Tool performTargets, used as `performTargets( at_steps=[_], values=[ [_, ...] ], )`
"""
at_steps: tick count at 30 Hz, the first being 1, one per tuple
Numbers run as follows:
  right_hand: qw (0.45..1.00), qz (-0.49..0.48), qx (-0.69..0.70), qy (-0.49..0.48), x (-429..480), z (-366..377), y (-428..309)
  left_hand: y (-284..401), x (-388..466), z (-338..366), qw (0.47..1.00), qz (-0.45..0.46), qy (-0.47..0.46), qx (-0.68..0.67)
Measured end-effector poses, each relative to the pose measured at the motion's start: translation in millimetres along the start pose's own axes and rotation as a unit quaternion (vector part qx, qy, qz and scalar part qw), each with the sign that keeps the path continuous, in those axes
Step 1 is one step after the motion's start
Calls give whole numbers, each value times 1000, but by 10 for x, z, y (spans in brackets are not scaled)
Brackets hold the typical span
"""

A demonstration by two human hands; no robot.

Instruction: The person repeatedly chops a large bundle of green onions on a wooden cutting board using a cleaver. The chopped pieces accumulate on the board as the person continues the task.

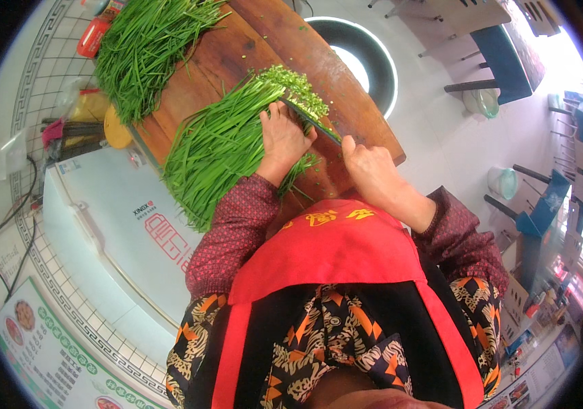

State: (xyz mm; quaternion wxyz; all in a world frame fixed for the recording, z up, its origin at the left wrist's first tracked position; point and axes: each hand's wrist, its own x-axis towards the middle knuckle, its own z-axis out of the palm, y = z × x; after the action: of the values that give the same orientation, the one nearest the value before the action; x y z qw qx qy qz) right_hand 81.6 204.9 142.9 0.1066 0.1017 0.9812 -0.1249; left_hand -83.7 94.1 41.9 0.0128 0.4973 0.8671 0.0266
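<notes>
My left hand (283,135) presses down on a bundle of long green garlic chives (220,133), fingers curled near the cut ends. In my right hand (373,166) is the handle of a kitchen knife (317,124); its dark blade lies right beside the left fingertips, at the end of the bundle. Finely chopped chives (299,92) are heaped along the blade's far side. All this rests on a thick wooden cutting board (255,38) with loose bits scattered over it. A second, larger pile of uncut chives (143,61) sits on the board's far left. My hands partly hide the blade and handle.
A white chest freezer (112,179) stands left of the board. Beyond the board's right edge is a large round basin (386,66). A red container (93,38) is by the tiled wall. Tables (508,64), chairs and lined bins (502,183) stand farther right.
</notes>
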Motion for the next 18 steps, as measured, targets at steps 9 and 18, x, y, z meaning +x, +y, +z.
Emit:
performTargets(
  at_steps=[9, 18],
  values=[
    [998, -7, 57, 7, 347, 198, 73, -12, 31, 3, 998, 0, -51, 36],
    [996, 11, 74, 44, 488, 478, 213, 2, 7, -36, 998, -7, 57, 7]
  ],
)
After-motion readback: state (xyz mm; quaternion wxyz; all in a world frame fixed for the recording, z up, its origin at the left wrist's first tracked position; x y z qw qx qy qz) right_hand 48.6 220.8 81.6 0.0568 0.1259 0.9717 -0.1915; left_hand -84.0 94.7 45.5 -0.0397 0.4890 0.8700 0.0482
